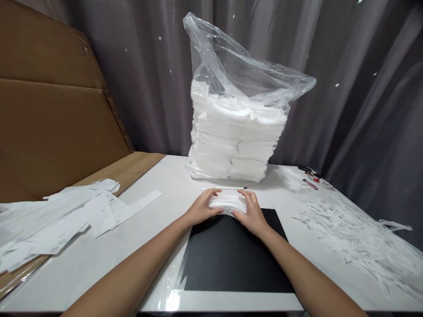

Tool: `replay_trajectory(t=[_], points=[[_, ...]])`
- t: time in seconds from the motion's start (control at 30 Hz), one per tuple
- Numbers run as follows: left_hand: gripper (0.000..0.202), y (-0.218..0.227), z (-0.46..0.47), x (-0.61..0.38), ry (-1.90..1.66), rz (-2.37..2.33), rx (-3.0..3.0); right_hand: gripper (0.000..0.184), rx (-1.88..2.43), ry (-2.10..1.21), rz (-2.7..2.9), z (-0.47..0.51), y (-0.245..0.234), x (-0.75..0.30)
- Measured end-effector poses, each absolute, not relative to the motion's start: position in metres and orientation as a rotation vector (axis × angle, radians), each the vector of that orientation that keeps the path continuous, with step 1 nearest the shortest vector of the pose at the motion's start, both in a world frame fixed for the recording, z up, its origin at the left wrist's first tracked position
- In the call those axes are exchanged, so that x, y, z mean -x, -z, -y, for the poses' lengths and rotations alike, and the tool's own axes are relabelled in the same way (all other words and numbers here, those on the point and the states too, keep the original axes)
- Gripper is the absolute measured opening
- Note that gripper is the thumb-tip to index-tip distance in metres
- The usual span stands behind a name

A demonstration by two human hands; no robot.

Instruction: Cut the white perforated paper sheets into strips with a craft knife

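Between my two hands is a small stack of white sheets (228, 202), bowed slightly upward in the middle. My left hand (205, 207) grips its left end, thumb at the near side and fingers at the far side. At the right end my right hand (252, 211) holds it the same way. The stack is over the far edge of a black mat (236, 259). Just beyond my hands stands a clear plastic bag (238, 132) filled with piled white sheets. What the sheets are made of I cannot tell.
Flat white strips (76, 215) lie heaped on cardboard at the left, beside a tall cardboard panel (53, 123). A tangle of thin white strips (357, 237) covers the right side. A pink-handled tool (310, 185) and small items lie at the back right. A grey curtain (148, 66) hangs behind.
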State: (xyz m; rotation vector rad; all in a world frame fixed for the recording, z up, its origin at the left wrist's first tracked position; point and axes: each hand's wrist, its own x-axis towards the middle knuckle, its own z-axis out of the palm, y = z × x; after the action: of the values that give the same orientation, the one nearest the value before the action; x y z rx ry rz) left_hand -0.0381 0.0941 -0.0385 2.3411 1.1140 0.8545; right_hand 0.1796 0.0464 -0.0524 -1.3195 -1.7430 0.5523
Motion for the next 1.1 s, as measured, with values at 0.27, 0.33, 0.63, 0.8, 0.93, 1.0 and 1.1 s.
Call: replay_trajectory(t=[0.27, 0.33, 0.63, 0.8, 0.93, 1.0, 1.1], points=[[0.040, 0.029, -0.090, 0.036, -0.812, -1.142, -2.371, 0.053, 1.332, -0.601, 1.786, -0.048, 0.049, -0.183], [0.036, 0.028, -0.090, 0.036, -0.823, -1.153, -2.381, 0.048, 1.340, -0.589, 1.771, -0.048, 0.048, -0.184], [0.040, 0.027, -0.090, 0.036, -0.810, -1.168, -2.388, 0.038, 1.316, -0.571, 1.759, -0.047, 0.046, -0.180], [0.044, 0.026, -0.094, 0.041, -0.772, -1.175, -2.405, 0.031, 1.346, -0.552, 1.751, -0.048, 0.047, -0.181], [0.040, 0.027, -0.097, 0.040, -0.699, -1.162, -2.434, 0.035, 1.346, -0.608, 1.778, -0.051, 0.049, -0.180], [0.034, 0.027, -0.099, 0.039, -0.695, -1.181, -2.448, 0.032, 1.346, -0.617, 1.773, -0.053, 0.050, -0.179], [0.043, 0.024, -0.100, 0.042, -0.704, -1.237, -2.471, 0.039, 1.353, -0.638, 1.774, -0.054, 0.048, -0.181]])
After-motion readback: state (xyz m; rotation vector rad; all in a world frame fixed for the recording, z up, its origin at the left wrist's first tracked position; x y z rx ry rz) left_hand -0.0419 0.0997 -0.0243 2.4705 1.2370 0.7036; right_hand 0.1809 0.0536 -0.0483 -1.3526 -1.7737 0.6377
